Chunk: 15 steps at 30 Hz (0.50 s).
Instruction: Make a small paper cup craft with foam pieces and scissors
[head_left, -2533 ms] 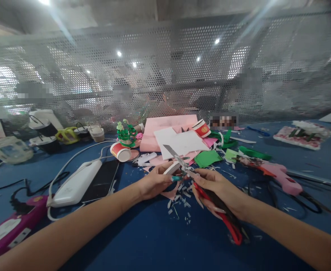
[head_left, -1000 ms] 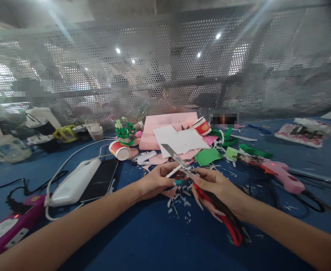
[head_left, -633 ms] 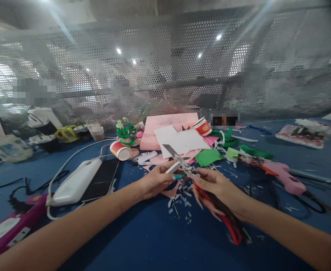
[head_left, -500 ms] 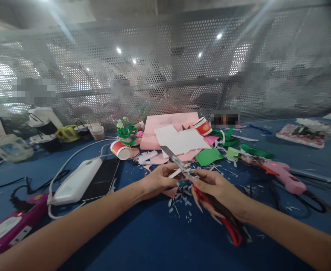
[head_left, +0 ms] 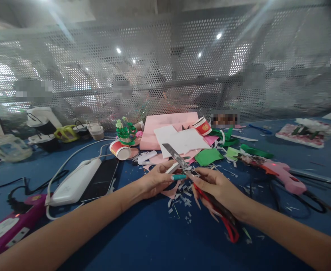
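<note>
Scissors with a red and black handle lie in my right hand, whose fingers wrap round them near the pivot. Their blade points up and to the left, over white paper. My left hand pinches a narrow white strip that looks like paper, close beside the blade. A teal nail shows on the left thumb. Whether the blade touches the strip I cannot tell. Small white paper scraps are scattered on the blue table below both hands.
White paper rests on a pink sheet. Red paper cups, green paper and a pink glue gun lie around. At left are a phone, white power bank and purple power strip. Perforated metal panel stands behind.
The scissors and right hand have shifted slightly. My left thumb and the white strip have turned a little, so more of the teal nail shows.
</note>
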### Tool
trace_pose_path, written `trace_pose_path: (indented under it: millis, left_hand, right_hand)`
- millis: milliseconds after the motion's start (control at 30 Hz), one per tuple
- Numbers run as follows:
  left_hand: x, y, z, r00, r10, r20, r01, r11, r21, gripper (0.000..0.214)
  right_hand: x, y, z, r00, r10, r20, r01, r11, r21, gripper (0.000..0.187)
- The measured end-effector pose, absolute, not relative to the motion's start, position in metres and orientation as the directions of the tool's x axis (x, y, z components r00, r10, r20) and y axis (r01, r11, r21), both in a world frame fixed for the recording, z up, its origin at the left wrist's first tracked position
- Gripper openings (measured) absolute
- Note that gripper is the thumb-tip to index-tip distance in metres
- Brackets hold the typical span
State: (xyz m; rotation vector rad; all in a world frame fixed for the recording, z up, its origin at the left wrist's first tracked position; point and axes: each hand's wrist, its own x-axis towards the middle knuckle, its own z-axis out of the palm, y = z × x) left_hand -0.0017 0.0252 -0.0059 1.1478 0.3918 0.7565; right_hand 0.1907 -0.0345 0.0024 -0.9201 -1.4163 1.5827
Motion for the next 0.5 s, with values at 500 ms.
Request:
trace_pose_path:
  millis: [500]
  left_hand:
    - [-0.0018,0.0216,-0.0046,0.643,0.765,0.049,-0.292,0.186,0.938,0.053]
  right_hand:
    - [0.1896,-0.0358,-0.0012,-0.439,0.899,-0.001,-0.067,-0.033,-0.997,0.039]
